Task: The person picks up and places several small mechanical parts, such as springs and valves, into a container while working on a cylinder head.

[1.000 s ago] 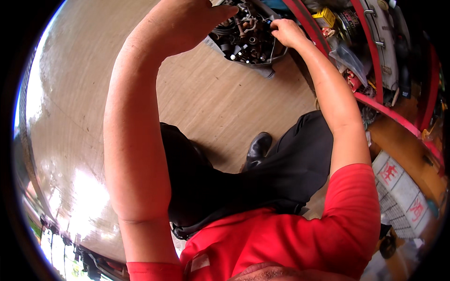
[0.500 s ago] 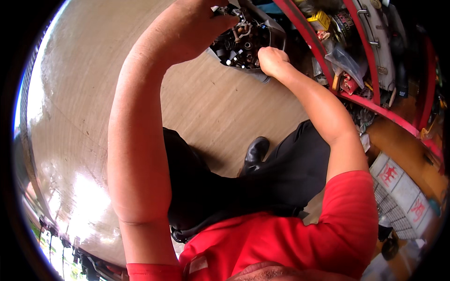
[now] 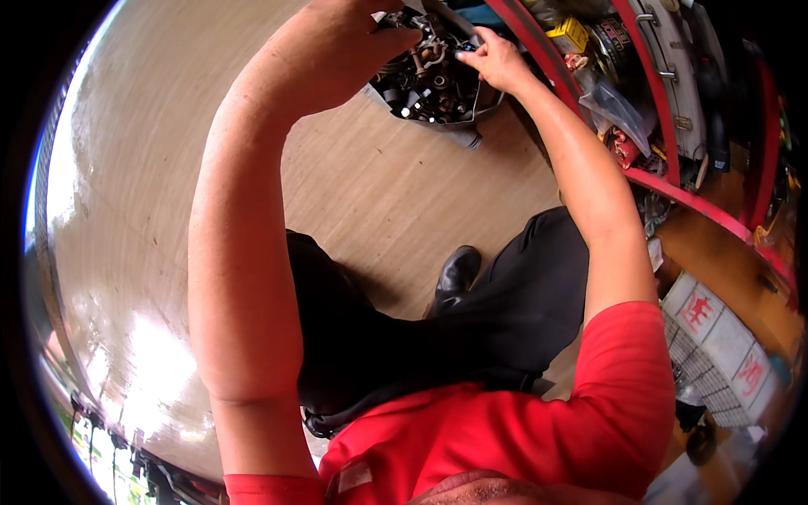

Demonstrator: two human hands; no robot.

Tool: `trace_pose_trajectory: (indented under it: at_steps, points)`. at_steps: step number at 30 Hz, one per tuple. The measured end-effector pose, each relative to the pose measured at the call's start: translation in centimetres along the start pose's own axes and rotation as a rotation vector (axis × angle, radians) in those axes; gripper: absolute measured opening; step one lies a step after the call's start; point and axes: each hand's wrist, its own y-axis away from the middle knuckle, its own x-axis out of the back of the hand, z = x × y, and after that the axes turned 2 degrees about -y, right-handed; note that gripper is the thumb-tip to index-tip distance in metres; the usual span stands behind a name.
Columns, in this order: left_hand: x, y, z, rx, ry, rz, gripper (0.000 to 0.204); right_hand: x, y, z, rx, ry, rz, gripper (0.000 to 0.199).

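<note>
Metal hardware crowds grey container. Right hand: fingers parted; left hand: cannot tell. Reaching among jumbled hard edges could scrape knuckles.

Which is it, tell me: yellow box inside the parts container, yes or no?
No, the yellow box lies between red bars, to the right of the parts container.
</note>
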Motion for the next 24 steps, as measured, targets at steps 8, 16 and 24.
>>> trace_pose_trajectory:
  at_steps: [8, 16, 24]
  points:
    - [0.2, 0.1, -0.1, 0.052, 0.012, 0.019, 0.043, -2.3, 4.0, -4.6, -0.114, 0.66, -0.446, 0.028]
    - [0.3, 0.2, 0.1, -0.006, -0.024, 0.025, 0.042, -3.9, 3.9, -3.9, -0.116, 0.703, -0.395, 0.028]
    - [-0.2, -0.4, -1.5, -0.038, -0.067, 0.048, 0.042, -0.2, 1.3, -2.6, -0.014, 0.436, 0.002, 0.038]
